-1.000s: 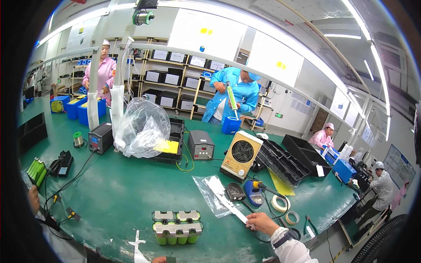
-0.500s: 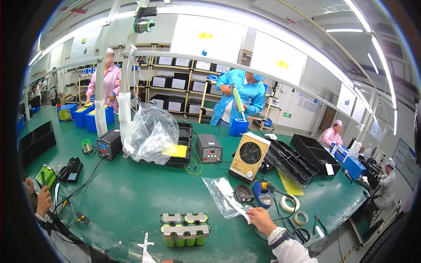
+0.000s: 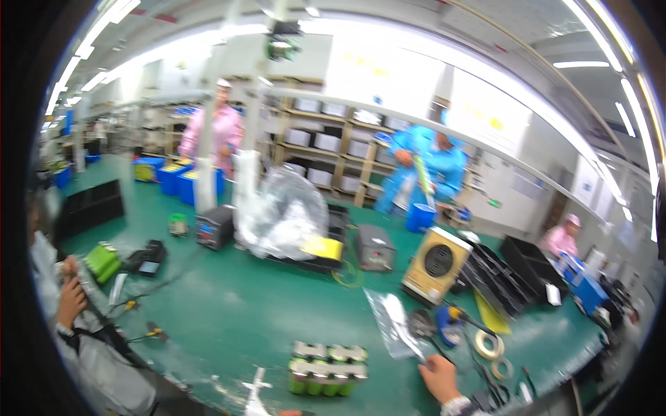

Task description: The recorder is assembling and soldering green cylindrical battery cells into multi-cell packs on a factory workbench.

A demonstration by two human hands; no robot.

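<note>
My right hand (image 3: 440, 378) is at the near end of a thin white strip (image 3: 404, 328), its fingers closed on the tip. The strip lies on a clear plastic bag (image 3: 386, 320). Only a sliver of my left hand (image 3: 291, 413) shows at the lower edge, fingers hidden, close to some white strips (image 3: 255, 392) at the table's front. Between my hands stands a pack of green battery cells (image 3: 326, 374) with metal plates across its top. The picture is blurred.
Right of my hand lie tape rolls (image 3: 488, 344), a soldering iron stand (image 3: 451, 326) and pliers. A fan (image 3: 438, 261) stands behind. At left a co-worker's hand (image 3: 71, 302) is beside green cells (image 3: 103, 262). Another person in blue (image 3: 423, 163) works across the table.
The view has swung left, so everything sits further right in the picture. My right hand stays at the white strip's end. The co-worker at left shows more fully.
</note>
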